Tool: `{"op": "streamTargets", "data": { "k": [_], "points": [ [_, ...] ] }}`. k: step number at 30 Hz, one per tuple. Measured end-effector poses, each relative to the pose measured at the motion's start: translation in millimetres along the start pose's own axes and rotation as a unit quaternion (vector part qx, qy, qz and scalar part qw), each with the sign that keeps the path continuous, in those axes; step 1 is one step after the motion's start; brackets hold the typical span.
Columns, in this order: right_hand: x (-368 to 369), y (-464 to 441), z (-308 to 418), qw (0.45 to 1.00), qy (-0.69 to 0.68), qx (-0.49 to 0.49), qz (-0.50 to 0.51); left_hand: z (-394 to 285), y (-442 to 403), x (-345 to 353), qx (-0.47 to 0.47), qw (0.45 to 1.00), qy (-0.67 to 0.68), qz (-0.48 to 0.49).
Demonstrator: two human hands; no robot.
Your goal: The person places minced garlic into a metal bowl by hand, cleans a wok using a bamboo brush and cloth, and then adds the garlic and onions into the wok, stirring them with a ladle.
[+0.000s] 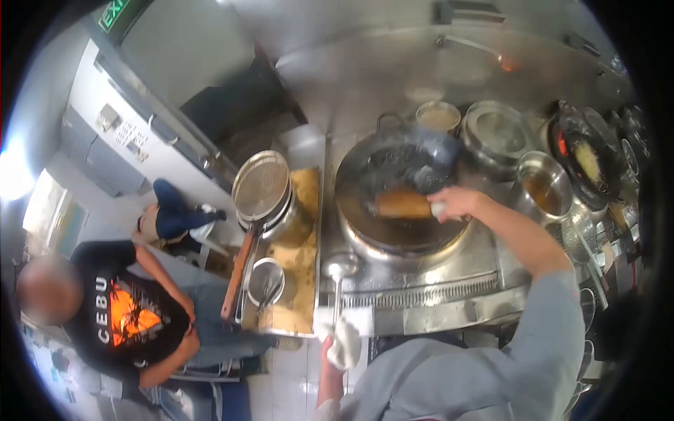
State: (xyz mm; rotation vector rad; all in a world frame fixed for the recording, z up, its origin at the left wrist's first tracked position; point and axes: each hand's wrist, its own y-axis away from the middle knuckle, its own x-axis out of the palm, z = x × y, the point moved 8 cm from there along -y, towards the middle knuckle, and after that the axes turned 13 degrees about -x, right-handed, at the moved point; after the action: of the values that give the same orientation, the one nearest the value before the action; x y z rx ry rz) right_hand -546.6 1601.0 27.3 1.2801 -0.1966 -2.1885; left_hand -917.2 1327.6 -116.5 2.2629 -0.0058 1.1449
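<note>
My right hand (460,202) is closed around the light end of a broad brown brush (404,205), which reaches into the large dark wok (354,210) on the stove. The brush looks slightly blurred, and dark liquid or wet metal shows beside it. Near my body, my left hand (330,361) grips a metal ladle (340,266) by its handle, with a white cloth (344,344) wrapped around it. The bowl of the ladle is just in front of the wok, over the metal stove edge.
Left of the wok are a strainer (261,186) on a pot and a small metal container (266,281). Pots (498,130), a pan of brown liquid (544,186) and another wok (583,158) stand right. A person in a black shirt (133,309) is at the left.
</note>
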Motion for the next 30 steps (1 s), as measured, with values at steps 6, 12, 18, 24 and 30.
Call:
{"op": "streamTargets", "data": {
  "k": [6, 12, 18, 24, 30],
  "points": [
    [-81.1, 17.7, -76.1, 0.936, 0.340, -0.092, -0.024, -15.7, 10.3, 6.2, -0.010, 0.987, 0.144, 0.070],
    [-32.8, -98.3, -44.2, 0.964, -0.015, -0.083, -0.251, -12.5, -2.9, 50.4, -0.018, 0.946, 0.204, 0.251],
    [1.1, -156.2, -70.2, 0.941, -0.152, -0.174, -0.248, -12.9, 39.6, 54.1, 0.035, 0.938, 0.174, 0.297],
    [16.8, -71.8, 23.4, 0.963, -0.221, -0.109, -0.106, 10.9, 27.2, 50.7, -0.054, 0.890, 0.326, 0.313],
    [-25.5, 5.3, -24.8, 0.985, -0.015, -0.128, 0.116, -0.9, 21.5, 34.7, -0.014, 0.920, 0.294, 0.260]
  ]
}}
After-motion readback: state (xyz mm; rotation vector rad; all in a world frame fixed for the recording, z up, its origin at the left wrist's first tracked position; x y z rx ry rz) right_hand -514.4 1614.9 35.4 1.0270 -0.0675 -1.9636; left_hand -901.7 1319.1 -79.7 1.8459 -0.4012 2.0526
